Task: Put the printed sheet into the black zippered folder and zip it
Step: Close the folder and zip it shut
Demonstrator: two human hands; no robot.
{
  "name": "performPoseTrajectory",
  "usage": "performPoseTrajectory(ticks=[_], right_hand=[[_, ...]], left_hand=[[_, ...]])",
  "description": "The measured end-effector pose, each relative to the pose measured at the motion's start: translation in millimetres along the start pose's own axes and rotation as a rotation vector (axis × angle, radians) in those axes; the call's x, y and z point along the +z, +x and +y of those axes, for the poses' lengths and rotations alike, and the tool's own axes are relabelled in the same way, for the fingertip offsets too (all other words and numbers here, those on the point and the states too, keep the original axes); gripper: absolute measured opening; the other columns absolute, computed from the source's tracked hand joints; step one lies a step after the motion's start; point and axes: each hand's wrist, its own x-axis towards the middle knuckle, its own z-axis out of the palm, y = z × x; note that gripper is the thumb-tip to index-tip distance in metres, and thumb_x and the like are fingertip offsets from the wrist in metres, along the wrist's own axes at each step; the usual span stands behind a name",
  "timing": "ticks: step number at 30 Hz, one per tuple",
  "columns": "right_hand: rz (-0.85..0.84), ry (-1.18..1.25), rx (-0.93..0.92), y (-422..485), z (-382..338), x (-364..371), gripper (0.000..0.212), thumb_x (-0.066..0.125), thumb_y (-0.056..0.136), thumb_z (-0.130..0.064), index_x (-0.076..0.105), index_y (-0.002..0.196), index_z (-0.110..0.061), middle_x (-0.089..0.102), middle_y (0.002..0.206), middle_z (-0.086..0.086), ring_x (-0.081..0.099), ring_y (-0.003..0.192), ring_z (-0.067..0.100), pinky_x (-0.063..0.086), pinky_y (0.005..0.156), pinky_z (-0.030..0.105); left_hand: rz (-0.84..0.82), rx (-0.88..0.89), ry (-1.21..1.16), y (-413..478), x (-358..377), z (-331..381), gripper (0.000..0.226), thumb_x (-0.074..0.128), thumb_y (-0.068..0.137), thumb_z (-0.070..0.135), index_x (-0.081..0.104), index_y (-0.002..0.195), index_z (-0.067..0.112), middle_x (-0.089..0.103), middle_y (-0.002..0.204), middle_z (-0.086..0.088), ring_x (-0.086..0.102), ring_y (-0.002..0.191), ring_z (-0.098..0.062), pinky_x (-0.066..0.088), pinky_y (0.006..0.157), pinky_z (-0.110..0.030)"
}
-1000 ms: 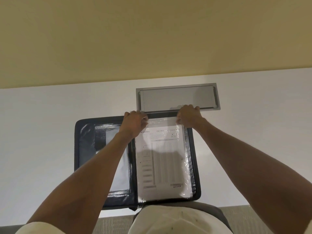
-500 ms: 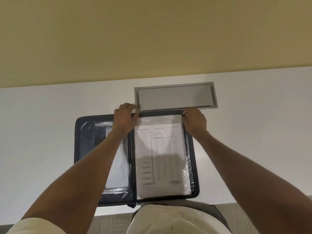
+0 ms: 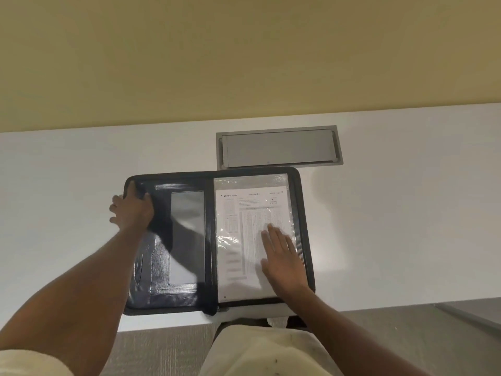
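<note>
On white surface [image 3: 393, 213]: black zippered folder [image 3: 305, 218] lying open, printed sheet [image 3: 244, 240] on right half under flat, spread right hand [image 3: 282, 256]; left hand [image 3: 132, 210] gripping far-left cover edge.

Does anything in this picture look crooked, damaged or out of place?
Nothing stands out. The printed sheet lies straight in the right half of the open black folder, under the flat right hand. The left hand grips the folder's left edge.
</note>
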Motion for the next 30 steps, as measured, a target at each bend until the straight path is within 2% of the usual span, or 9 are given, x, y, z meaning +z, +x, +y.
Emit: performPoseTrajectory(ticks=[2,6,10,19,25,30], right_hand=[[-0.039,-0.025,0.017,-10.5,4.9,7.0,0.073,0.041,0.104,-0.030,0.000,0.163,-0.019,-0.013,0.171,0.007,-0.011,0.158,0.027,-0.011,0.124,0.043],[-0.090,-0.076,0.034,-22.8,19.8,8.0,0.071,0.032,0.108,-0.041,-0.009,0.162,-0.023,-0.022,0.169,0.004,-0.018,0.157,0.024,0.000,0.129,0.047],[-0.093,-0.087,0.035,-23.1,32.2,5.6,0.071,0.033,0.107,-0.047,-0.009,0.162,-0.029,-0.021,0.169,-0.003,-0.018,0.156,0.019,0.000,0.130,0.044],[-0.084,-0.168,0.048,-26.1,71.4,1.0,0.073,0.034,0.105,-0.055,-0.006,0.162,-0.032,-0.016,0.170,-0.003,-0.014,0.157,0.020,-0.004,0.125,0.040],[-0.076,-0.197,0.068,-36.3,103.8,-0.1,0.073,0.029,0.105,-0.059,-0.010,0.161,-0.034,-0.021,0.168,-0.004,-0.021,0.154,0.019,-0.009,0.124,0.039],[-0.064,-0.175,0.087,-41.8,119.8,-2.8,0.075,0.032,0.104,-0.057,-0.011,0.161,-0.035,-0.022,0.169,-0.005,-0.019,0.155,0.019,0.001,0.129,0.043]], left_hand=[[-0.015,-0.049,0.004,-2.1,0.0,-7.5,0.061,0.048,0.104,0.043,0.026,0.159,0.032,0.041,0.147,-0.028,0.038,0.138,-0.047,0.031,0.112,-0.060],[-0.008,-0.056,-0.034,-8.2,-0.6,-11.6,0.057,0.049,0.104,0.039,0.030,0.156,0.026,0.047,0.139,-0.031,0.044,0.134,-0.049,0.035,0.109,-0.060],[0.037,-0.041,-0.070,-13.0,-7.3,-8.5,0.054,0.053,0.102,0.037,0.037,0.151,0.020,0.048,0.137,-0.031,0.044,0.132,-0.049,0.039,0.107,-0.061],[0.054,0.066,-0.124,-32.3,-12.7,-3.0,0.047,0.054,0.102,0.035,0.044,0.141,0.013,0.054,0.131,-0.028,0.054,0.123,-0.049,0.047,0.100,-0.061],[0.072,0.124,-0.154,-49.7,-9.5,11.7,0.043,0.052,0.102,0.037,0.051,0.139,0.013,0.059,0.128,-0.023,0.057,0.119,-0.047,0.049,0.095,-0.057],[0.094,0.150,-0.155,-62.1,-8.5,18.4,0.042,0.052,0.102,0.039,0.055,0.136,0.014,0.064,0.126,-0.020,0.062,0.115,-0.045,0.052,0.095,-0.056]])
